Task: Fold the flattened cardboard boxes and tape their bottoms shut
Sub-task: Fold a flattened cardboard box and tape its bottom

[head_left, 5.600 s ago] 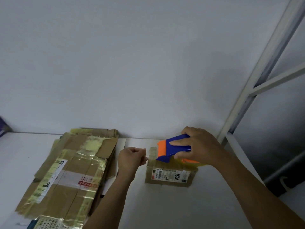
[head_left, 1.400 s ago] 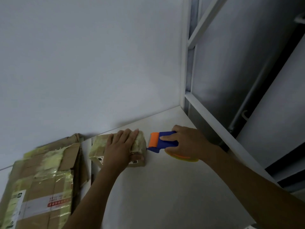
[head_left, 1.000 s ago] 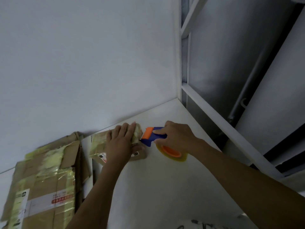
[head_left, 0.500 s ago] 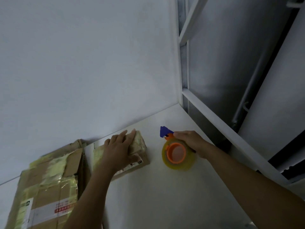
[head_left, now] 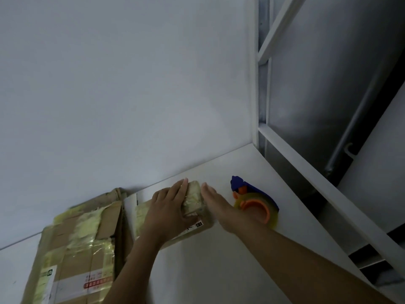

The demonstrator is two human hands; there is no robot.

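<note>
Overhead and to the far left, a plain white wall (head_left: 120, 84) fills most of the view and meets a white table (head_left: 208, 260) along a line that rises toward the right. A white metal frame (head_left: 306, 167) borders the table's right edge, with a grey panel and a dark pipe (head_left: 350, 128) behind it. At the near left of the table lies a stack of flattened cardboard boxes (head_left: 76, 249), brown, crossed with yellowish tape and carrying a white label with red print; its far end touches the wall. Just to the right of the stack, apart from it by a narrow strip of table, sits a small cardboard box (head_left: 194, 197), folded up and wrapped in shiny yellowish tape, close to the wall near the middle of the table. The left hand (head_left: 168, 213) lies flat on top of this box, fingers straight and close together, pointing toward the wall, the thumb laid along the near right side; it presses down rather than curling round anything. The right hand (head_left: 221, 210) comes in from the near right with its fingers straight and held together, its edge against the right end of the box, holding nothing. Just to the right of that hand a tape dispenser (head_left: 254, 201) rests on the table, with a blue body, an orange core and a roll of yellowish tape. A small white label (head_left: 198, 224) shows on the near side of the box, below the left thumb.
</note>
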